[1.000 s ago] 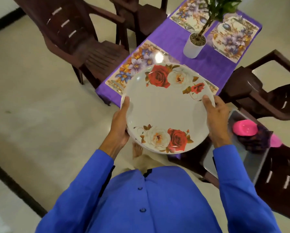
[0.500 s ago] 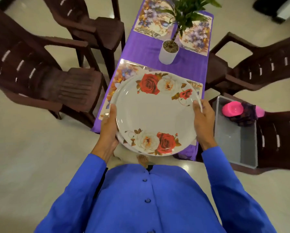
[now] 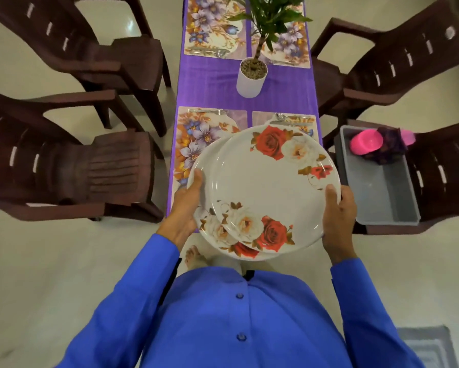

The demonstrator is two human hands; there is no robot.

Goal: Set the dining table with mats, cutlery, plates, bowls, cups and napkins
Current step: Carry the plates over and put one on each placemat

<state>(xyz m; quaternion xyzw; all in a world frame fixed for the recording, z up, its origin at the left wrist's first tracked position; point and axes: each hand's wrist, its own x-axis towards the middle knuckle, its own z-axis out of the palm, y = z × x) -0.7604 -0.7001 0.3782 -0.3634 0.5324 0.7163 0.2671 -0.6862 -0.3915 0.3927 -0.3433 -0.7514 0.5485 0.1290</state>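
Two stacked rose-patterned plates [image 3: 265, 187] are gripped at their rims, the lower by the left hand [image 3: 188, 200], the offset top one by the right hand [image 3: 338, 211], above the near mats [image 3: 196, 144] on the surface [image 3: 212, 81].

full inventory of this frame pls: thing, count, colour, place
plates: at least 2, white with red and white roses, stacked and offset, held over the table's near end
place mats: 4, floral, two near and two far on the table
tablecloth: 1, purple, covering the table
cutlery: silver, at the far edge of the near mats; some also on the far mats
potted plant: 1, green in a white pot, mid-table
chairs: 4, dark brown, two on each side
bin: 1, grey, on the near right chair
cups: pink, in the bin, count unclear
cloth: dark purple, in the bin
left hand: grips the lower plate's left rim
right hand: grips the top plate's right rim
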